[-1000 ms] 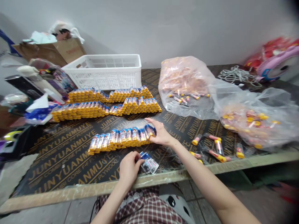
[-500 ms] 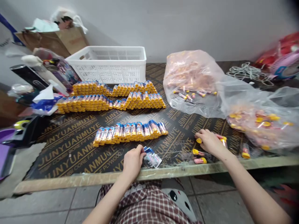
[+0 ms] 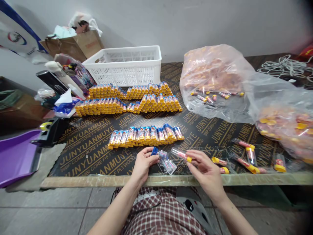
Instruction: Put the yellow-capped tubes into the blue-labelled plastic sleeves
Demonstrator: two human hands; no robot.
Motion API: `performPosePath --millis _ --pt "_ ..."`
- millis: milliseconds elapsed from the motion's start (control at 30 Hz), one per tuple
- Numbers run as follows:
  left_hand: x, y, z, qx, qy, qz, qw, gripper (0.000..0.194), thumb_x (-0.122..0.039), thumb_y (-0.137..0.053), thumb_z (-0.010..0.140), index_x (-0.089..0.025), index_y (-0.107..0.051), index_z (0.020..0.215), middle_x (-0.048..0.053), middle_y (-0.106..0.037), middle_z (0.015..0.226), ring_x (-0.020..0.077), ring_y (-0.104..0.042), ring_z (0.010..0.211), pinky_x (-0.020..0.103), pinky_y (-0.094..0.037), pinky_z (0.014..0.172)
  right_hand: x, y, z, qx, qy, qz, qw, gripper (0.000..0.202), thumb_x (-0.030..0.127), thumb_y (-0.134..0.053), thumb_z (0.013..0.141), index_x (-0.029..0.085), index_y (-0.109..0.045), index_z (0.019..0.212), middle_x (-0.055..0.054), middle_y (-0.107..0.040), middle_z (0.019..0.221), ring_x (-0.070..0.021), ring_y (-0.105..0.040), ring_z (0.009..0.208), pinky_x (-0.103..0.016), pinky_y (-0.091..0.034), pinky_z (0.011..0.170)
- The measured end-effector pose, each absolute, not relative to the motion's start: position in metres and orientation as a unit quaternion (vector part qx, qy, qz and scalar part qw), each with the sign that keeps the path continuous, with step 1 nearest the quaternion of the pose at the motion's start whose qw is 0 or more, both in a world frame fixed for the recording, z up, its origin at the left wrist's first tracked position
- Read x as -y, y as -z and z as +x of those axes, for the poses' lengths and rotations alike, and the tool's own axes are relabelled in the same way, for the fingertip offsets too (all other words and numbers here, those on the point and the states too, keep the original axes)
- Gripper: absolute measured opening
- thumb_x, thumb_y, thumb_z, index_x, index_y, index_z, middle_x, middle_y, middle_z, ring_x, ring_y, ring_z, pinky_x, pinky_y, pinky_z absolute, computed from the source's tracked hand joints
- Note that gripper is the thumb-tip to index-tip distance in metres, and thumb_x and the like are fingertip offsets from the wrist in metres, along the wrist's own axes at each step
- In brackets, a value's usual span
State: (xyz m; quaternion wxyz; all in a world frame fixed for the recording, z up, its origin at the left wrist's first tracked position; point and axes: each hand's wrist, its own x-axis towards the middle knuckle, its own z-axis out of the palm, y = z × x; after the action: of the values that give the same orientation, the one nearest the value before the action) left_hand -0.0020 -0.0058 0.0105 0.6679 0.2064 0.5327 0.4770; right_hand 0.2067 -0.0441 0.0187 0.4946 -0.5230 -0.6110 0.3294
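Two bare hands work above one table, near its front edge. The left hand has its grip pinched nearly closed, thumb against fingers, on one small blue-topped sleeve. Just beside it, several small printed clear pieces lie overlapping; their exact number cannot be told. The right hand has one clear tube in its grip, thumb and fingers closed about the yellow-capped end. This tube is tilted, its clear end towards the left hand and its cap lower, and it has pink contents.

Beyond the hands stands one front row of blue-and-yellow tubes, about a dozen across at the top. Behind it are two longer rows of stacked tubes, too many to count surely, and one white basket just behind those.

To the right of the right hand lie at least six loose yellow-capped tubes. Farther back are two translucent plastic bags, one behind and one nearer the right edge, both with many such tubes. At the left are one purple dustpan and one black tape dispenser.
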Motion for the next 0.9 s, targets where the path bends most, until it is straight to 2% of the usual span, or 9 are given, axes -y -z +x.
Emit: performPosePath --millis 133,233,367,533,733,900 --pt "0.004 -0.012 -0.001 -0.517 -0.501 0.14 0.679 0.031 -0.023 -0.085 0.049 -0.011 -0.065 0.071 0.001 -0.067 0.066 0.0088 -0.061 0.057 0.022 -0.054 0.06 0.054 -0.015 0.196 0.604 -0.325 -0.521 0.508 0.022 0.02 -0.058 0.084 0.028 -0.066 0.103 -0.007 -0.06 0.106 -0.0203 -0.06 0.098 -0.031 -0.057 0.075" --pt "0.004 -0.011 -0.001 -0.513 -0.511 0.128 0.677 0.031 -0.027 -0.086 0.049 -0.011 -0.066 0.067 0.001 -0.067 0.063 0.009 -0.061 0.056 0.022 -0.054 0.059 0.058 -0.015 0.194 0.609 -0.308 -0.527 0.506 0.024 0.019 -0.057 0.084 0.028 -0.065 0.105 -0.008 -0.06 0.106 -0.0214 -0.059 0.098 -0.033 -0.057 0.074" --pt "0.004 -0.011 0.0 -0.529 -0.518 0.124 0.661 0.036 -0.035 -0.086 0.048 -0.01 -0.066 0.064 0.001 -0.065 0.057 0.0105 -0.061 0.054 0.021 -0.051 0.055 0.061 -0.012 0.195 0.619 -0.278 -0.533 0.505 0.026 0.017 -0.058 0.083 0.028 -0.065 0.106 -0.007 -0.06 0.105 -0.022 -0.059 0.097 -0.038 -0.054 0.08" --pt "0.006 -0.011 0.0 -0.533 -0.518 0.123 0.658 0.036 -0.035 -0.086 0.047 -0.011 -0.065 0.062 0.001 -0.064 0.056 0.0116 -0.062 0.055 0.022 -0.051 0.058 0.063 -0.008 0.192 0.647 -0.255 -0.512 0.505 0.034 0.013 -0.058 0.082 0.03 -0.063 0.111 -0.006 -0.061 0.107 -0.0222 -0.059 0.099 -0.041 -0.051 0.086" --pt "0.01 -0.012 0.005 -0.532 -0.524 0.177 0.641 0.033 -0.04 -0.08 0.058 -0.011 -0.066 0.067 0.002 -0.066 0.065 0.0099 -0.058 0.058 0.023 -0.05 0.06 0.061 -0.009 0.183 0.691 -0.285 -0.477 0.462 0.038 0.013 -0.055 0.084 0.031 -0.062 0.116 -0.006 -0.061 0.108 -0.0216 -0.06 0.099 -0.039 -0.052 0.087" --pt "0.013 -0.019 0.009 -0.481 -0.517 0.21 0.676 0.03 -0.029 -0.081 0.059 -0.013 -0.065 0.078 0.0 -0.066 0.073 0.0105 -0.06 0.065 0.023 -0.05 0.063 0.06 -0.003 0.18 0.697 -0.322 -0.453 0.452 0.04 0.01 -0.048 0.086 0.032 -0.06 0.116 -0.005 -0.06 0.105 -0.0191 -0.06 0.098 -0.036 -0.053 0.084"
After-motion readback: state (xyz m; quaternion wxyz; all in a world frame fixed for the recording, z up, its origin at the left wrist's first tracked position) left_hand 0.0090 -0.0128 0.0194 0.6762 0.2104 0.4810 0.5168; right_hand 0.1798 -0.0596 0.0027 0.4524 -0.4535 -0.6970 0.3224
